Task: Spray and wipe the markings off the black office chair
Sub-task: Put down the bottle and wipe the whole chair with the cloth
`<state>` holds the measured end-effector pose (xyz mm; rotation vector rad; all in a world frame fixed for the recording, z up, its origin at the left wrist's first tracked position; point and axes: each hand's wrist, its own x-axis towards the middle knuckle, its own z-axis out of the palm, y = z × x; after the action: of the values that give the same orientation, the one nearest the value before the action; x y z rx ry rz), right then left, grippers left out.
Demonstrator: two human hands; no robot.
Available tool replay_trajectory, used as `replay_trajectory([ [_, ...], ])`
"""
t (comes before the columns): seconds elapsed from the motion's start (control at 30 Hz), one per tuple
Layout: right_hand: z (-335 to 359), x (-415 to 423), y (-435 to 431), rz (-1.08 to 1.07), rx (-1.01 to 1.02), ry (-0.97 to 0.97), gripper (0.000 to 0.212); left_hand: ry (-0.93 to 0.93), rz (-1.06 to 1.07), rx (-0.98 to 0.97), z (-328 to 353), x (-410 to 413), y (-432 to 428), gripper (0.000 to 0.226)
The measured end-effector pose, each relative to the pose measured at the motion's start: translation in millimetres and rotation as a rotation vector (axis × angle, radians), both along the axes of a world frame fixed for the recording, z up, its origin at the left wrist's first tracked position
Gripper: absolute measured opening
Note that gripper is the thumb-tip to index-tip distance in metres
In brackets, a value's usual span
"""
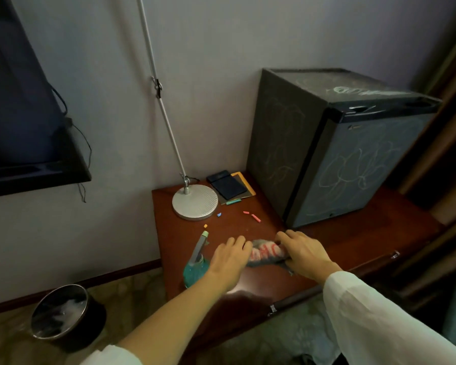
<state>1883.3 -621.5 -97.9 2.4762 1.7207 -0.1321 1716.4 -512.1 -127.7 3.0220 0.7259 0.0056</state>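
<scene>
White sleeve [366,312], lower right; right hand [300,252] grips cloth [263,252], lower centre. Left hand [231,255] on cloth's other end, grip unclear. Spray bottle [196,267] just left. Black office chair out of view. Step, likely: fetching tools; next, take bottle, find chair.

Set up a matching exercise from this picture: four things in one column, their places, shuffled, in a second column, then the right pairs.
Things
1. spray bottle
2. cloth
3. waste bin
4. lamp base

Places
a. on the floor, left of the table
b. gripped by the right hand, touching the left hand
c. on the table, near the wall
d. at the table's front left corner, beside the left hand

Pairs: 1-d, 2-b, 3-a, 4-c
</scene>
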Motion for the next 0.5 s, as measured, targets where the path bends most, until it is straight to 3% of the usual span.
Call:
replay_trajectory([
  [0.33, -161.8, 26.6, 47.3, -0.028, -0.136, 0.161, 0.057, 0.198, 0.167, -0.158, -137.1, 38.8, 28.2, 0.054],
  [0.5, -194.6, 23.1, 44.6, -0.067, -0.077, 0.222, 0.053, 0.185, 0.184, -0.174, -157.2, 38.2, 23.9, 0.044],
])
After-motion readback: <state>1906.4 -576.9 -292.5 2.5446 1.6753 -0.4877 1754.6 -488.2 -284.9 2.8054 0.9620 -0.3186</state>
